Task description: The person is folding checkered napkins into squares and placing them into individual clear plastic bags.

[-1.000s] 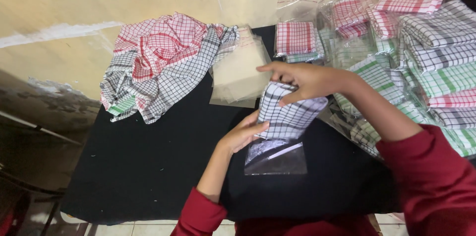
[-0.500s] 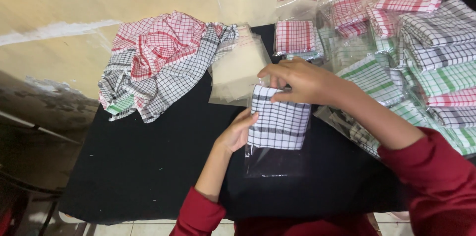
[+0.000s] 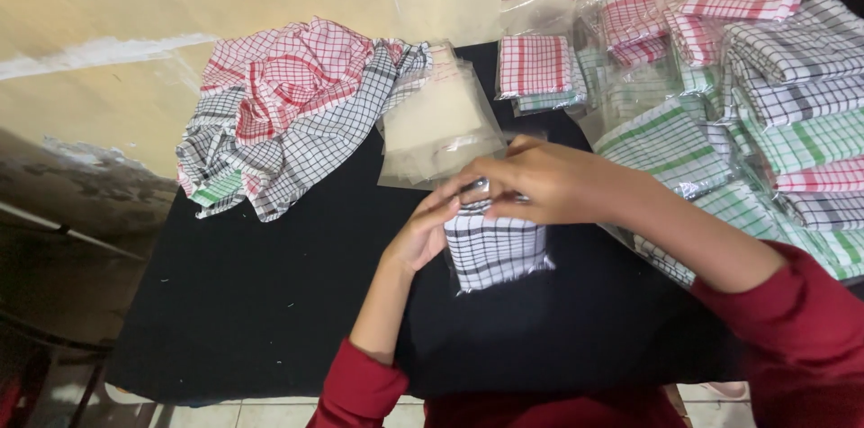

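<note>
Folded black-and-white checked cloth, inside a clear plastic sleeve, lying on the black table near its middle, directly below both hands. Upper edge of the cloth tucked under the fingertips; lower, frayed edge free and pointing toward the near side of the table. Left hand against the cloth's left edge, fingers curled upward and closing on the top left corner, thumb side touching the fabric. Right hand arched over the top edge from the right, fingers bent down and pinching the cloth and sleeve mouth together; palm clear of the fabric. Both grips closed on the same upper edge, fingertips of the two hands nearly meeting there. Just beyond the hands, touching distance from the cloth, a stack of empty clear bags. Farther left, a loose heap of red, black and green checked cloths. To the right, well filled, piles of folded checked cloths, many already bagged, some under the right forearm in its red sleeve.
</note>
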